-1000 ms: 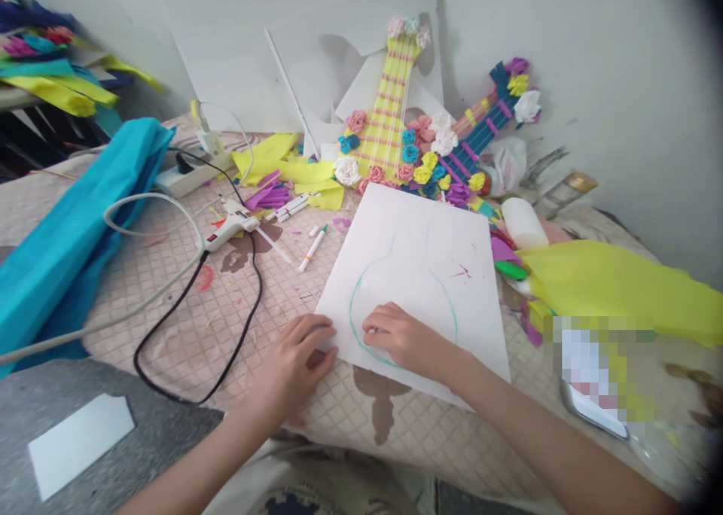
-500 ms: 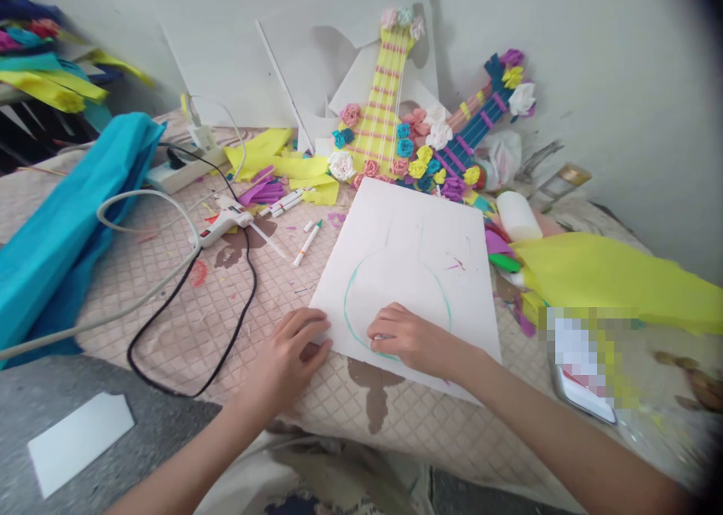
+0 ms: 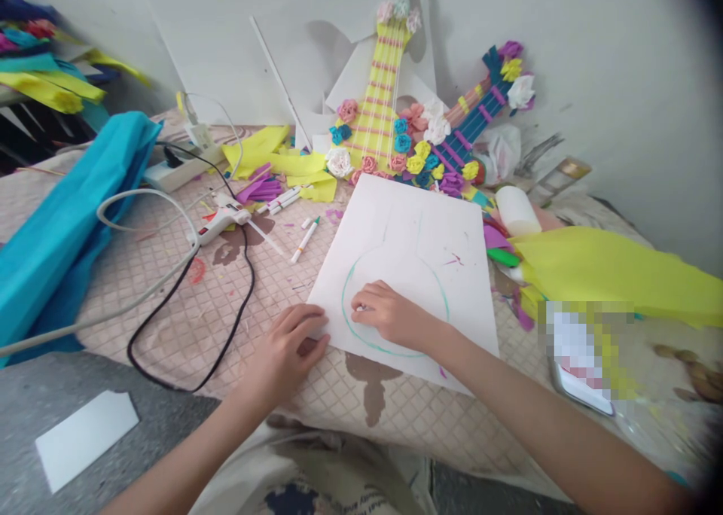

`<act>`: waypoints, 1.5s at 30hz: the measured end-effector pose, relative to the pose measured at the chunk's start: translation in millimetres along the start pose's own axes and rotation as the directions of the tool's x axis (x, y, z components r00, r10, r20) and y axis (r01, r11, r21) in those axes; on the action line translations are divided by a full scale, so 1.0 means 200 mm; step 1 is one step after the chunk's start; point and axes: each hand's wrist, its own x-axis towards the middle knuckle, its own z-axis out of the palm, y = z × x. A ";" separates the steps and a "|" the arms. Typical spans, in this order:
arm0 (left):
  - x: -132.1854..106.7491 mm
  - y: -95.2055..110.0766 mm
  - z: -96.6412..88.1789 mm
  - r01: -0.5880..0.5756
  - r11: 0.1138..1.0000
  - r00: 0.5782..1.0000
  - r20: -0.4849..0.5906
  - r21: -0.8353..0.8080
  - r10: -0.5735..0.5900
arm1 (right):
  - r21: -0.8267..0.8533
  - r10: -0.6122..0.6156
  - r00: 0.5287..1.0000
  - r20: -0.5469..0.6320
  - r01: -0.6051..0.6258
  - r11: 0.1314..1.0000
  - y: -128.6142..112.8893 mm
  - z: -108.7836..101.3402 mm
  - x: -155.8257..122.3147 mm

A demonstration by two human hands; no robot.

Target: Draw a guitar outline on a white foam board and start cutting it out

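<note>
A white board (image 3: 407, 221) lies on the table, bearing a teal rounded outline (image 3: 444, 293) and two faint lines rising from its top. My right hand (image 3: 384, 312) rests inside the outline, its fingers pinched together; what sits between them is too hidden to name. At the board's lower left edge, my left hand (image 3: 297, 342) holds the board with curled fingers and thumb. A capped-off marker with a green tip (image 3: 306, 240) lies left of the board.
Behind the board lean a yellow flower-trimmed paper guitar (image 3: 381, 101) and a blue one (image 3: 480, 123). A glue gun (image 3: 223, 221) with looping cables lies to the left, near blue crepe paper (image 3: 84, 214). Yellow paper (image 3: 615, 270) and a phone (image 3: 584, 387) are on the right.
My right hand has moved left and up within the outline, uncovering more of its bottom curve. My left hand stays at the board's edge.
</note>
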 end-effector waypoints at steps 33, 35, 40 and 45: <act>-0.01 0.00 0.01 -0.005 1.000 1.000 -0.020 0.002 0.005 | 0.169 -0.107 0.989 0.099 0.090 0.981 -0.02 -0.07 -0.12; 0.00 0.00 0.01 -0.006 1.000 1.000 -0.019 0.004 0.006 | 0.168 -0.117 0.987 0.114 0.097 0.981 -0.01 -0.07 -0.12; 0.01 0.00 0.01 0.006 1.000 1.000 -0.007 0.001 -0.006 | 0.183 -0.107 0.987 0.121 0.084 0.980 0.00 -0.08 -0.13; 0.00 0.00 0.01 0.010 1.000 1.000 -0.011 0.009 -0.010 | 0.192 -0.057 0.995 0.081 0.040 0.981 0.00 -0.07 -0.13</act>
